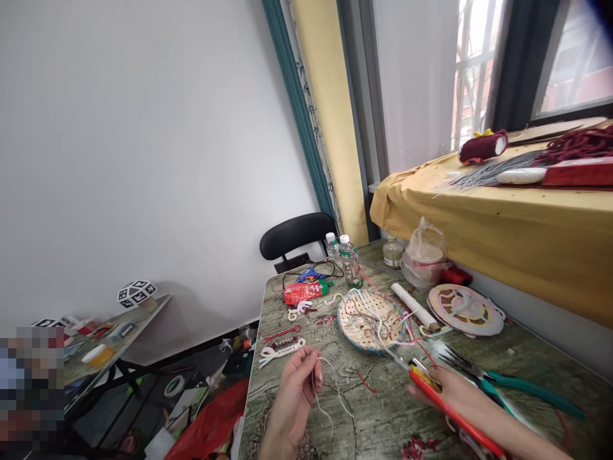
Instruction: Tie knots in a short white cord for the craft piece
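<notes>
My left hand (pixel 302 378) pinches a thin white cord (pixel 339 386) between thumb and fingertips, and its loose end hangs over the table. My right hand (pixel 443 386) is closed around a long red-handled tool (pixel 443 406) with a narrow metal tip; blur hides its exact kind. Beyond the tip sits a round woven basket (pixel 357 322) with cords lying in and over it. Green-handled long-nose pliers (pixel 531 386) lie beside my right hand, partly behind the forearm. A short piece of red cord (pixel 366 382) rests between my hands.
At the table's back stand plastic bottles (pixel 352 262), a glass jar (pixel 393 252) and a bagged tub (pixel 424 255). A red squeeze bottle (pixel 306 292) and blue glue gun (pixel 310 275) lie left. A cardboard tube (pixel 414 306) and round openwork discs (pixel 464 310) are right.
</notes>
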A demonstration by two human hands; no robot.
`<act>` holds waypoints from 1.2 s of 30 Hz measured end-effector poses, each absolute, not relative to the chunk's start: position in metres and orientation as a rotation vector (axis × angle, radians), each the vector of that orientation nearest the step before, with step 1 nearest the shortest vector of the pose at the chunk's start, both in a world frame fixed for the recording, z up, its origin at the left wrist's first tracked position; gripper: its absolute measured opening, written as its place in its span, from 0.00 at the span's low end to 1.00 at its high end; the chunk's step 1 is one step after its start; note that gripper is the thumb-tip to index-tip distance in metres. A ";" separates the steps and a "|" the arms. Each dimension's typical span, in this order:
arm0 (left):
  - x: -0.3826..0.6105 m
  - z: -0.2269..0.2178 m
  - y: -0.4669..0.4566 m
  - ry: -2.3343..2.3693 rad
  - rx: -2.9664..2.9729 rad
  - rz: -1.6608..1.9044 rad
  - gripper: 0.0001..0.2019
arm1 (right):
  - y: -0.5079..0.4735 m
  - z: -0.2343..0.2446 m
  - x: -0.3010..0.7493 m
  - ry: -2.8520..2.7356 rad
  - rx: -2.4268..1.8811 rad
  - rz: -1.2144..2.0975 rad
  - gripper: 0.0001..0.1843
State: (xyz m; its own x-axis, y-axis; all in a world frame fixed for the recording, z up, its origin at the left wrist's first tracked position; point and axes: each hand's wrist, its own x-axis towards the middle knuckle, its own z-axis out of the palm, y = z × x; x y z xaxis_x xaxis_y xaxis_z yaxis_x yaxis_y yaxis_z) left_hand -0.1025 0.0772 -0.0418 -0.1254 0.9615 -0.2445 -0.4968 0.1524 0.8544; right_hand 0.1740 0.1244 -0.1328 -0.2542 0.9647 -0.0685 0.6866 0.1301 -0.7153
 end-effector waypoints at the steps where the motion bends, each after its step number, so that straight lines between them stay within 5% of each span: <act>1: -0.103 -0.038 0.077 1.040 0.602 1.397 0.20 | 0.122 -0.137 0.173 -2.058 -1.596 0.839 0.15; 9: -0.089 -0.007 0.065 0.897 0.654 1.367 0.17 | 0.110 -0.165 0.167 -2.326 -1.436 0.392 0.18; 14: -0.069 0.000 0.050 0.798 0.667 1.352 0.17 | 0.095 -0.123 0.158 -2.326 -1.363 0.271 0.10; 16: -0.059 0.000 0.045 0.776 0.677 1.355 0.17 | 0.081 -0.089 0.145 -2.354 -1.252 0.393 0.17; 20: -0.039 0.000 0.036 0.789 0.702 1.353 0.16 | 0.052 -0.039 0.113 -1.860 -0.859 1.736 0.35; 23: -0.032 0.003 0.030 0.841 0.730 1.399 0.16 | 0.045 -0.029 0.097 -1.276 -0.761 2.172 0.34; 29: -0.037 0.010 0.022 1.014 0.847 1.431 0.16 | 0.057 -0.020 0.103 -0.489 -0.595 2.156 0.19; 36: -0.036 0.003 0.020 1.065 0.829 1.453 0.15 | 0.062 -0.007 0.131 -0.571 -0.666 1.847 0.12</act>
State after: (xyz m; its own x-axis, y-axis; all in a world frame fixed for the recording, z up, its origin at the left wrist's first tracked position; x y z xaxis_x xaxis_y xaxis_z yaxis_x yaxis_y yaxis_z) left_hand -0.0361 0.0201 0.0029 -0.1558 0.9858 -0.0630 -0.3563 0.0034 0.9344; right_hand 0.1315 0.0619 -0.0074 -0.3020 0.9361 -0.1803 -0.6710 -0.3430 -0.6574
